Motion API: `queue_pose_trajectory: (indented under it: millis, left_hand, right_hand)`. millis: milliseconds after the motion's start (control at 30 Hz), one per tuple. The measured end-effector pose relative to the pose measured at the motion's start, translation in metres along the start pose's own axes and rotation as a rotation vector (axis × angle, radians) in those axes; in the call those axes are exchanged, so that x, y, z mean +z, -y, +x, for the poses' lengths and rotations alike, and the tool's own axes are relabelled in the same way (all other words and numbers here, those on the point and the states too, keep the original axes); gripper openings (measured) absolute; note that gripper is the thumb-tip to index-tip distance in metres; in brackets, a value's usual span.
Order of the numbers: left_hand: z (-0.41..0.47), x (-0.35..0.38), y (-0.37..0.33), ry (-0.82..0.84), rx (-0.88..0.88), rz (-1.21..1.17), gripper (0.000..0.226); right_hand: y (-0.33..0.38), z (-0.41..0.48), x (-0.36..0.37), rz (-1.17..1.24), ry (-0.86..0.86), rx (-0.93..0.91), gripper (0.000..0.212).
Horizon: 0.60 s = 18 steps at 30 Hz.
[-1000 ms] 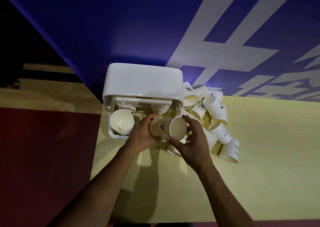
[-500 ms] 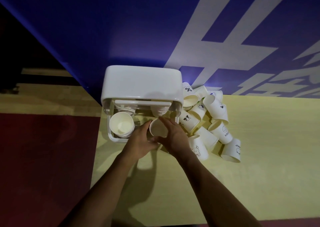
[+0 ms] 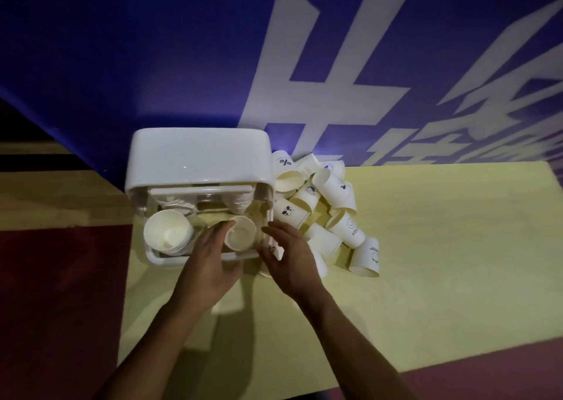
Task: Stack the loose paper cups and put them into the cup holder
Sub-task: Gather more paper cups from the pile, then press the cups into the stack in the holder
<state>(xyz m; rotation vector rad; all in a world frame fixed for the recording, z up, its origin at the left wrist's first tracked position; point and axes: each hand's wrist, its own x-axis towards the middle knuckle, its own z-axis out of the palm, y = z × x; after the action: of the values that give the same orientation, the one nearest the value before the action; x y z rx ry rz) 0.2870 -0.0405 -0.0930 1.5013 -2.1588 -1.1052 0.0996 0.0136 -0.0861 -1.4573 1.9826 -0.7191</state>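
Far left, a nested stack (image 3: 166, 232) of paper cups stands mouth-up in the cup holder (image 3: 198, 168), a white lidded box with clear walls at the desk's (image 3: 441, 262) left edge. Left hand (image 3: 210, 262) is at the holder's front. Its grip is slack, with fingers nearly straight along the left rim of a second upright cup (image 3: 242, 232) inside the holder, touching but not wrapped round it. Right hand (image 3: 289, 256) hovers just beside the holder's right front corner, fingers mostly extended. A white cup shows under the palm, and I cannot tell if the thumb pinches it. Further right, loose cups (image 3: 329, 210) lie on their sides in a pile against the holder, well over a dozen left, so the task looks early-to-mid. Risks: the upright cup may sit tilted and jam the next one pushed in. A hard push could shove the holder off the desk edge. The right hand reaching back could nudge the pile, and cups lying on their sides would roll. Thin paper rims would crush if squeezed.
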Motion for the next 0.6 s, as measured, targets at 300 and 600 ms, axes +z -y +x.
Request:
queue_pose_trajectory:
  millis: [300,600]
  left_hand:
    - [0.032,0.076,-0.115,0.038,0.151,-0.046,0.058]
    - [0.177,0.136,-0.179,0.143,0.474,0.904,0.069]
  right_hand:
    - [-0.083,-0.083,-0.091,0.175,-0.288,0.356,0.017]
    - [-0.159,-0.102,-0.148,0.262,-0.215,0.447,0.015]
